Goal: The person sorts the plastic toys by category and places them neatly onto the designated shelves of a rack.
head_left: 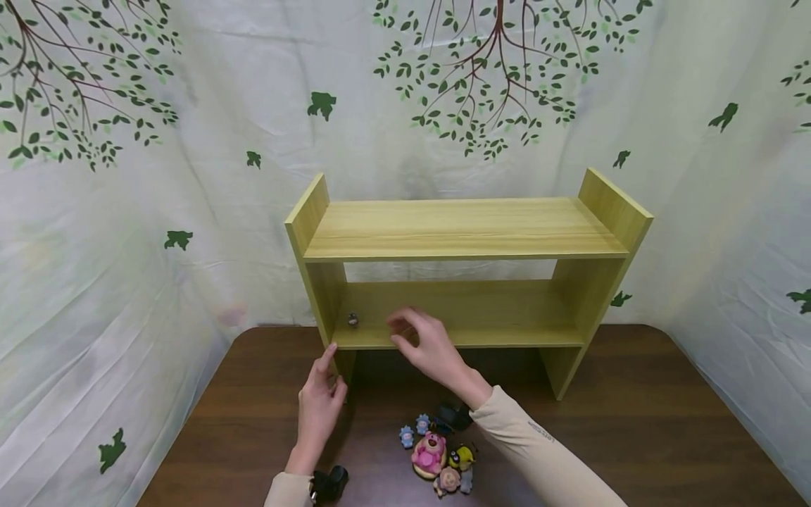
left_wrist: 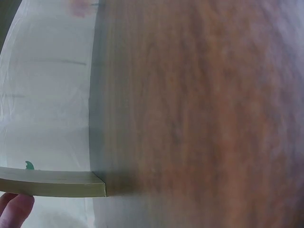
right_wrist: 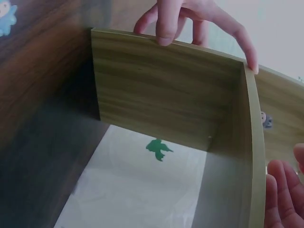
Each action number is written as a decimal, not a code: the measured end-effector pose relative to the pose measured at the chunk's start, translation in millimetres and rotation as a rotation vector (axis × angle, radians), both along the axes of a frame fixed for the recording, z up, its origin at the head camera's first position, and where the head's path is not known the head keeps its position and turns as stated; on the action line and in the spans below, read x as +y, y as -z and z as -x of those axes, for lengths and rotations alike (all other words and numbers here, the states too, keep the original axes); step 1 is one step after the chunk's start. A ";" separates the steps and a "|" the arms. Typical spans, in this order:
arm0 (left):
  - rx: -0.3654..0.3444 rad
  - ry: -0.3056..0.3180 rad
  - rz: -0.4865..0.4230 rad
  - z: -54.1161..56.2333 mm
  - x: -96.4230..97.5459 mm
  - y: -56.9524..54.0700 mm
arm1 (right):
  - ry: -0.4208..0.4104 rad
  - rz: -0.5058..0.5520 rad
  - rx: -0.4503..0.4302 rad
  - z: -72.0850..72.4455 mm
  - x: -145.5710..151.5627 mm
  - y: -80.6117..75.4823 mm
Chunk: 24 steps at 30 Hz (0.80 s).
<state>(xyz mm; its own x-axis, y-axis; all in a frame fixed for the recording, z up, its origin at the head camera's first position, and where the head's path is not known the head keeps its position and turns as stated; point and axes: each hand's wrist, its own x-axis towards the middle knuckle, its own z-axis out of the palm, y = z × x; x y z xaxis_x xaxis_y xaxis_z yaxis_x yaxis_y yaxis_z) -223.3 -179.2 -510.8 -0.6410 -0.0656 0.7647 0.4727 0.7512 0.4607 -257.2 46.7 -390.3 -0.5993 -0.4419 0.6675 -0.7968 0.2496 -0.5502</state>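
The person's left grip (head_left: 319,405) is spread fairly wide, the index finger reaching out straight to the corner where the middle board meets the left side panel (head_left: 310,285), the thumb lower down at that panel's front edge; the right wrist view shows this hand along the panel edge, the index fingertip touching the corner.

The right grip (head_left: 431,348) hangs in front of the middle board (head_left: 481,320) with a moderate gap between thumb and loosely curved fingers, to the right of the small grey figure (head_left: 353,320); figure and fingertips are apart.

The wooden shelf unit (head_left: 469,257) stands upright on the brown bench (head_left: 665,422); its middle board carries the small grey figure, near the left side panel; the figure's finer details are too small to tell.

On the bench, in front of the unit, a pink bear figure (head_left: 430,454) lies amid a close cluster; two light-blue figures (head_left: 406,436) are just above and to its left; a yellow-and-black figure (head_left: 462,458) and a rose-like figure (head_left: 448,480) are beside it, toward the right and below.
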 end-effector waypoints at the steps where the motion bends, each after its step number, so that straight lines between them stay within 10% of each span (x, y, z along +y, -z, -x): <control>1: -0.002 0.000 0.000 -0.1 0.0 0.2 | 0.003 0.003 0.002 -1.1 2.1 1.7; 24: -0.003 0.002 0.002 0.2 1.4 0.7 | 0.044 0.027 0.002 -30.3 42.8 32.6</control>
